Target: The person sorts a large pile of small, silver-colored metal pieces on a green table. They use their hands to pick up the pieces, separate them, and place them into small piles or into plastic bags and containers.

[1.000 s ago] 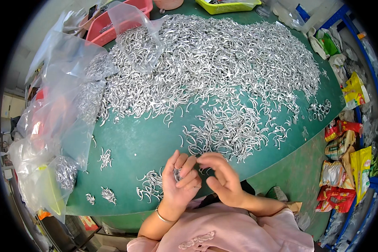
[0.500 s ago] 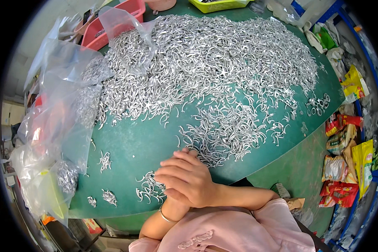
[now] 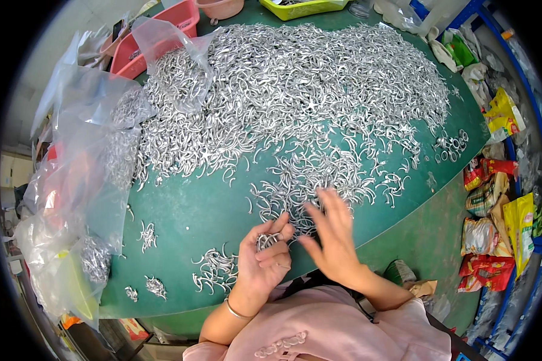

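My left hand (image 3: 260, 268) is turned palm up near the table's front edge, its fingers curled around several small curved silvery metal pieces (image 3: 267, 241). Beside it, my right hand (image 3: 336, 246) has its fingers spread and nothing in them that I can see. Its fingertips are over the near edge of a loose pile of the same metal pieces (image 3: 328, 171). Behind that pile lies a far larger heap of them (image 3: 319, 78), filling the back of the green table (image 3: 180, 204). A small cluster of the pieces (image 3: 215, 271) lies left of my left hand.
Smaller clumps of pieces (image 3: 156, 287) lie at the front left. See-through plastic bags (image 3: 84, 162) cover the left side. At the back are a red basin (image 3: 186, 18) and a yellow-green tray (image 3: 301, 9). Coloured packages (image 3: 486, 274) stand by a blue rack beyond the right edge.
My hands were clasped together and have come apart. The right one has moved right and opened over the pile; the left has turned palm up, showing metal pieces in it.
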A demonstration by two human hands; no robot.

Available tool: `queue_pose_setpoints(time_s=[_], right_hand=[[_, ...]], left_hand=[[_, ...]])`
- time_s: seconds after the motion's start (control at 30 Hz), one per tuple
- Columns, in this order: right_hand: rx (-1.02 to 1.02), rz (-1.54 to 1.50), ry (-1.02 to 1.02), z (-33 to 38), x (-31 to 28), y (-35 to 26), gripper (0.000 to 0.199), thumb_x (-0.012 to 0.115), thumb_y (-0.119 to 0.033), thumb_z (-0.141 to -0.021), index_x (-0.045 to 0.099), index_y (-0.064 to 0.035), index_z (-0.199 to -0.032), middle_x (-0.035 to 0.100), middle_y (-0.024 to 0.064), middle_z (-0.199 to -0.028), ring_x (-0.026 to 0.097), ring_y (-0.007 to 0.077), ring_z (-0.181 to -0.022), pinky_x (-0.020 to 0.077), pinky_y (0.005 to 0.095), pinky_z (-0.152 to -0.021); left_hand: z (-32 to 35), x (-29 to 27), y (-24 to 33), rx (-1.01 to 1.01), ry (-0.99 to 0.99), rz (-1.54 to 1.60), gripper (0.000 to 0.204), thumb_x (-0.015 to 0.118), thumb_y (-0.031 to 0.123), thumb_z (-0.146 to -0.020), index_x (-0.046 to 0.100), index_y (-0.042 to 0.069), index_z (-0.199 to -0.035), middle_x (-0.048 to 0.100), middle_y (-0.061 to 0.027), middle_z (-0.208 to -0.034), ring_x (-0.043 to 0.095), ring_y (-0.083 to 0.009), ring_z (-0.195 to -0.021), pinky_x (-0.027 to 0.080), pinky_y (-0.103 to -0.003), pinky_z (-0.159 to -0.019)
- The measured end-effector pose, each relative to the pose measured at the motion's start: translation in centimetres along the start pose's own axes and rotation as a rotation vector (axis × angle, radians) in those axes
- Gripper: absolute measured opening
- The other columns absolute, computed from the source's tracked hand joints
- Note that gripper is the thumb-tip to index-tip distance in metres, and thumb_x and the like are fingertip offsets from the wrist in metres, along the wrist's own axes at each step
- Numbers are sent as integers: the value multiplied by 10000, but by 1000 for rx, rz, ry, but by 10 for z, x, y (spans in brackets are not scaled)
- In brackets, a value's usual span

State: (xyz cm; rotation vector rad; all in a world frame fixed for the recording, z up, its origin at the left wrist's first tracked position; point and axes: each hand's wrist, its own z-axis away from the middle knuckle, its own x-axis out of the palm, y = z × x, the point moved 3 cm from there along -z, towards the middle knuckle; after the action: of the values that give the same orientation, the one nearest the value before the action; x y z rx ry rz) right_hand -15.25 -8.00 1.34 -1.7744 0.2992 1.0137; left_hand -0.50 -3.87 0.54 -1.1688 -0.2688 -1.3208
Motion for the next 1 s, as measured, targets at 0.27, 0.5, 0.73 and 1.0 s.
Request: queue_pose_setpoints(time_s=[0.27, 0.5, 0.73, 1.0], right_hand=[[-234, -536, -51, -7, 20, -12, 335, 629, 29, -831, 613, 15, -1165, 597, 181, -1242, 532, 377, -1234, 400, 474, -1058], [58, -15, 313, -10, -32, 28, 256, 651, -41, -843, 645, -15, -1097, 574, 153, -1188, 493, 334, -1112, 389, 436, -962], [-88, 130, 37, -25, -4, 19, 461, 724, -143, -818, 600, -44, -1251, 429, 172, -1449, 346, 421, -1372, 268, 540, -1120], [-306, -46, 92, -52, -13, 32, 205, 733, 20, -749, 671, -35, -936, 596, 79, -1000, 572, 286, -943, 443, 405, -815]], left_hand=[[7, 3, 5, 237, -144, -132, 278, 413, 218, -1014, 592, 40, -897, 426, 30, -592, 406, -84, -491, 365, -250, -542], [10, 8, 1, 400, 24, -141, 190, 482, 206, -1024, 612, 75, -1064, 440, -11, -827, 404, -127, -733, 387, -284, -649], [18, 0, 15, 353, -187, -297, 296, 447, 328, -1057, 577, 88, -940, 362, 6, -710, 329, -97, -571, 268, -230, -440], [21, 3, 20, 334, -187, -279, 382, 421, 384, -1058, 461, 111, -794, 331, 10, -648, 300, -85, -515, 263, -227, -423]])
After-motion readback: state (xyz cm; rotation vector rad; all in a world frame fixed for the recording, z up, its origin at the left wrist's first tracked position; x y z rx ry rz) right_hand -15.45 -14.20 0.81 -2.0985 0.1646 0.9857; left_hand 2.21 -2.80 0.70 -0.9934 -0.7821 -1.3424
